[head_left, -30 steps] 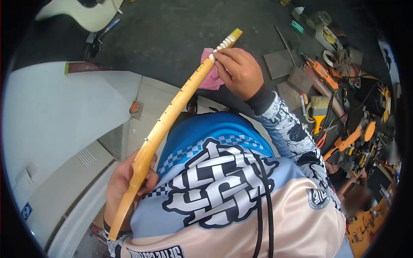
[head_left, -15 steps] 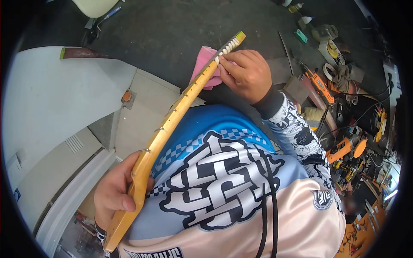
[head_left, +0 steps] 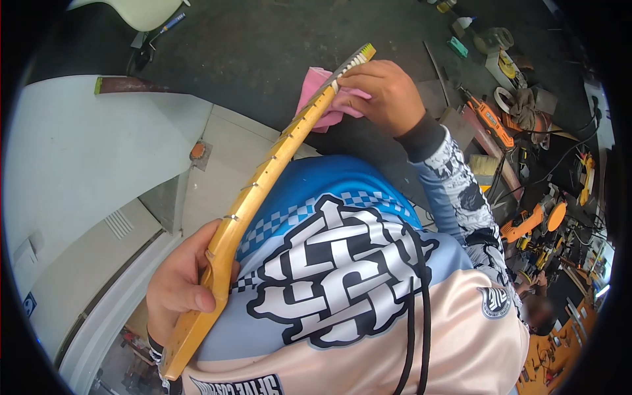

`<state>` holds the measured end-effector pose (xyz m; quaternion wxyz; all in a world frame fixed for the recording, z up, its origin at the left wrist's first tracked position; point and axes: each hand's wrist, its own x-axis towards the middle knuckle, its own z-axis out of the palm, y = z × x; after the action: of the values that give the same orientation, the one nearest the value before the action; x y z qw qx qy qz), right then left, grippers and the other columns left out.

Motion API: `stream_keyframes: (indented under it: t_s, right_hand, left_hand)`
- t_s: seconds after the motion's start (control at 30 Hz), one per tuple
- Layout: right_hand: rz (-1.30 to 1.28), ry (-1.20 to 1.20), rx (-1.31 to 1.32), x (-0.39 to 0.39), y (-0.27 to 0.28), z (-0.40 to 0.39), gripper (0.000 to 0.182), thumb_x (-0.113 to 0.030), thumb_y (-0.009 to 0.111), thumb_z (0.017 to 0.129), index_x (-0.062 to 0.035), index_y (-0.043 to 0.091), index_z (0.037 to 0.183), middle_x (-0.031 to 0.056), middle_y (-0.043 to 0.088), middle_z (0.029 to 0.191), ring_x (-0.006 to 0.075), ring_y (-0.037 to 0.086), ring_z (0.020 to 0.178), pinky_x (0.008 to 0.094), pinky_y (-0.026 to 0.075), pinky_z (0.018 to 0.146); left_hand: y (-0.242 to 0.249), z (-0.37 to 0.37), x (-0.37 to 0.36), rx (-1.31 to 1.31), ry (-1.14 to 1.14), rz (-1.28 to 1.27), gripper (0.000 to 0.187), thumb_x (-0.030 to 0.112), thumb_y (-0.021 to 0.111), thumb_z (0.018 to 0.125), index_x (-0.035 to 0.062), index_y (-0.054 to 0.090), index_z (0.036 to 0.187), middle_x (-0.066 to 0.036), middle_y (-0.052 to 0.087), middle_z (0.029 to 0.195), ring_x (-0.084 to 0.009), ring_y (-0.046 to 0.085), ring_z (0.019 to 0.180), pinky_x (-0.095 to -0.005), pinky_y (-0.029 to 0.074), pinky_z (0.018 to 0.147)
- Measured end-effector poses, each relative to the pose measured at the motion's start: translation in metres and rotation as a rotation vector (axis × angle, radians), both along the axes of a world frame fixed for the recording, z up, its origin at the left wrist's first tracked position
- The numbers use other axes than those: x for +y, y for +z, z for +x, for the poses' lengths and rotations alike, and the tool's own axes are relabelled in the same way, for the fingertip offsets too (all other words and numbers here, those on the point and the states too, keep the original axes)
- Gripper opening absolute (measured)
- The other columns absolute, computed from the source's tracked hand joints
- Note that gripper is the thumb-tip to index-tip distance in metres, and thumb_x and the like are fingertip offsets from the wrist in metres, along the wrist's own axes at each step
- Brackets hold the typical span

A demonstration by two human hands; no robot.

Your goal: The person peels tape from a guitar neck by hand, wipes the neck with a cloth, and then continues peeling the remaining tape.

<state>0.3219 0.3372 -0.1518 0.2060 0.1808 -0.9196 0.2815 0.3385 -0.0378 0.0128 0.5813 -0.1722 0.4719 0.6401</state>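
A yellow-amber guitar neck (head_left: 260,187) slants across my lap, its metal fret ends showing along the edge. My left hand (head_left: 181,289) is closed round its lower end, beside the headstock (head_left: 191,339), with the thumb across it. White strip-like material (head_left: 356,62) lies along the upper end, with yellow-green marks at the tip. There my right hand (head_left: 388,95) is closed, thumb and fingers pinched at the white strip; the fingertips are partly hidden. A pink cloth (head_left: 315,89) lies behind the neck, just below the right hand.
On the dark bench (head_left: 263,49) to the right are an orange rotary tool (head_left: 490,118), a brush (head_left: 484,164), a jar (head_left: 494,41) and a roll of tape (head_left: 503,99). Another orange power tool (head_left: 526,224) lies lower. A screwdriver (head_left: 172,23) is at upper left. Another person (head_left: 536,306) appears lower right.
My right hand has shifted slightly up and to the right at the neck's upper end, showing less of the white strip. The left hand keeps its grip on the neck.
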Motion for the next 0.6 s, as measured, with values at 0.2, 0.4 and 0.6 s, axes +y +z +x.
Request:
stream_keyframes:
  t_s: [0.2,0.4,0.6]
  right_hand:
    - [0.057,0.026,-0.091,0.006,0.002,-0.011,0.016,-0.016,0.082,0.078,-0.0088,0.078,0.092,0.0046,0.075,0.096,0.0257,0.071,0.09,0.0378,0.054,0.082]
    - [0.057,-0.047,0.005,0.002,-0.002,0.001,0.019,-0.015,0.079,0.083,-0.0095,0.077,0.101,0.0048,0.075,0.099,0.026,0.071,0.09,0.0377,0.053,0.081]
    - [-0.066,-0.202,0.074,-0.025,-0.018,0.023,0.021,-0.012,0.08,0.083,-0.009,0.076,0.103,0.0045,0.075,0.099,0.0244,0.07,0.088,0.0365,0.052,0.078]
  left_hand:
    - [-0.001,-0.005,0.0,0.06,-0.07,-0.005,0.124,0.048,0.099,0.061,-0.0064,0.032,0.15,-0.005,0.059,0.088,-0.0073,0.053,0.07,-0.0175,0.037,0.057]
    - [-0.003,-0.008,-0.001,0.065,-0.099,0.008,0.126,0.053,0.098,0.061,-0.0061,0.032,0.15,-0.004,0.058,0.088,-0.0077,0.053,0.07,-0.0181,0.037,0.057]
    - [-0.005,-0.01,-0.005,0.042,-0.112,0.01,0.127,0.054,0.098,0.06,-0.0057,0.031,0.151,-0.004,0.056,0.086,-0.0081,0.05,0.067,-0.0193,0.036,0.056]
